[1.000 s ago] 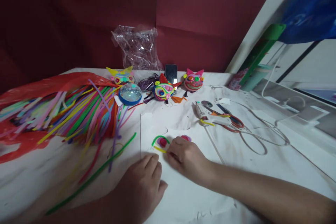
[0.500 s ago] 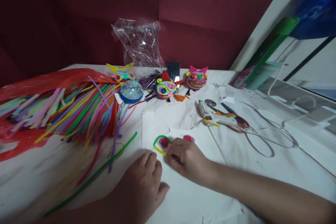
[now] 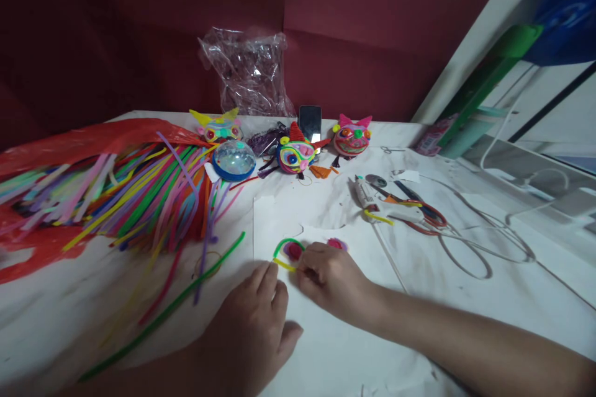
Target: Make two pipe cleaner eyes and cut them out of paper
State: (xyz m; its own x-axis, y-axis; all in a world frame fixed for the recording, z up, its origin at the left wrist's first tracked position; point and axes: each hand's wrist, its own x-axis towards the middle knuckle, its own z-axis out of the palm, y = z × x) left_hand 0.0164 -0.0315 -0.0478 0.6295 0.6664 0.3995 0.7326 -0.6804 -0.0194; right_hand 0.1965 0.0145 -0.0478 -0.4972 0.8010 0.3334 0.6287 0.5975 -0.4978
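Your right hand [image 3: 331, 276] pinches the yellow strip [image 3: 284, 265]; likely light, bendy, soft, so grip near its ends. Left hand [image 3: 255, 313] curled, can't tell if holding.

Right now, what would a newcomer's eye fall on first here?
Probably the big fan of many-coloured pipe cleaners, spread on red plastic at the left of the table. Next, perhaps, the three bright toy heads along the table's back. Nearer, the right hand is at green and yellow strips on white paper, the left hand beside it.
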